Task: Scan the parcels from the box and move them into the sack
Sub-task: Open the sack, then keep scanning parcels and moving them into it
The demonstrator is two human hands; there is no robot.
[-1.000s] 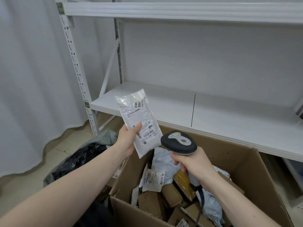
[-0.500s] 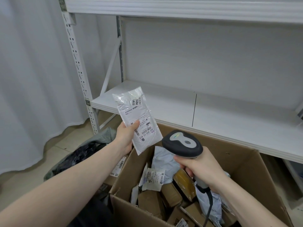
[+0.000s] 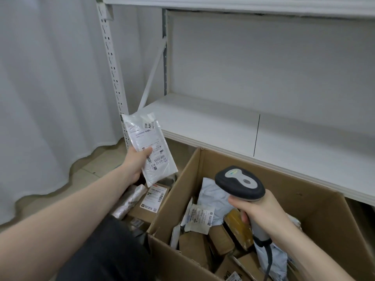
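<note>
left of the box's (image 3: 316, 191) rim, over open floor, the left hand (image 3: 135, 166) pinches one white parcel (image 3: 149, 148); the right hand (image 3: 258, 208) wraps one scanner (image 3: 240, 184) above the box.

The print on the white parcel (image 3: 149, 148) is mostly too small to read, and the thumb of the left hand (image 3: 135, 165) covers part of its label. The sack's own fabric cannot be made out behind that forearm; only a few parcels lying left of the cardboard box (image 3: 304, 201) show. The box's near right corner runs off the bottom edge. The right hand (image 3: 257, 209) hides the scanner (image 3: 240, 183) grip, and its cable leaves the frame below. Labels on the parcels deep in the box are blurred.
</note>
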